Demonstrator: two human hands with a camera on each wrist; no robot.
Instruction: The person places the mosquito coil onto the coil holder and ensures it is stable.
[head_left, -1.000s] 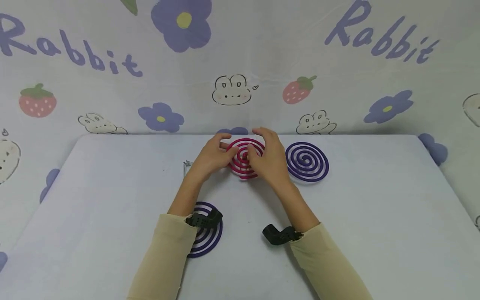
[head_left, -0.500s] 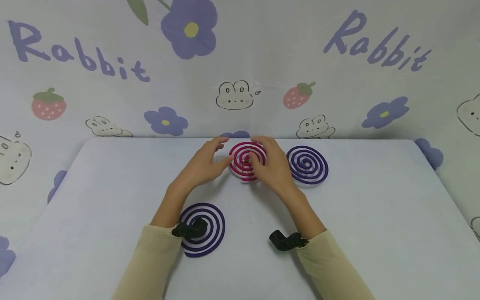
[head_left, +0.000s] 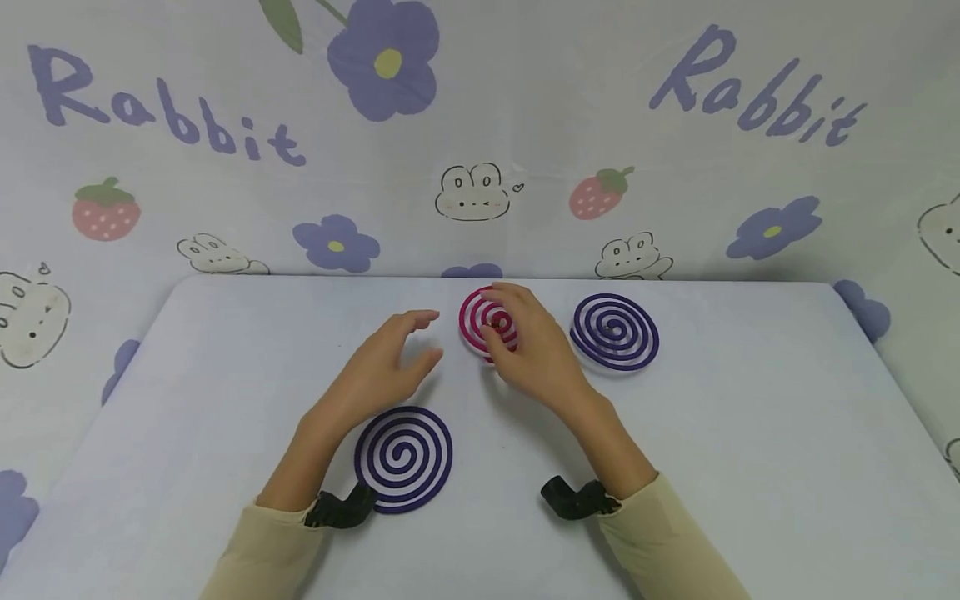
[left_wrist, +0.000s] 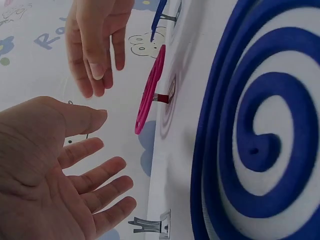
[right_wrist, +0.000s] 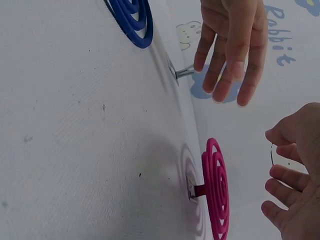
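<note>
A pink mosquito coil [head_left: 472,325] sits raised on a small metal stand [right_wrist: 191,187] near the table's far edge. My right hand [head_left: 536,350] hovers over its right side in the head view, fingers curved loosely; the right wrist view shows a gap between hand and coil. My left hand [head_left: 378,371] is held off to the left, fingers spread and holding nothing. Nearer to me, a dark blue mosquito coil [head_left: 403,458] lies below the left hand. Another bare metal stand [left_wrist: 150,226] shows in the left wrist view; in the head view the left hand hides it.
A second blue mosquito coil [head_left: 615,332] is at the back right, raised on its own stand [left_wrist: 169,18]. Behind the white table [head_left: 750,467] hangs a cloth [head_left: 510,117] printed with rabbits, flowers and strawberries. Dark wrist cameras [head_left: 573,498] project from both sleeves.
My left hand has drawn away from the pink coil, leftward and toward me, uncovering the near blue coil. The right hand stays by the pink coil, shifted slightly. The head view has tilted a little.
</note>
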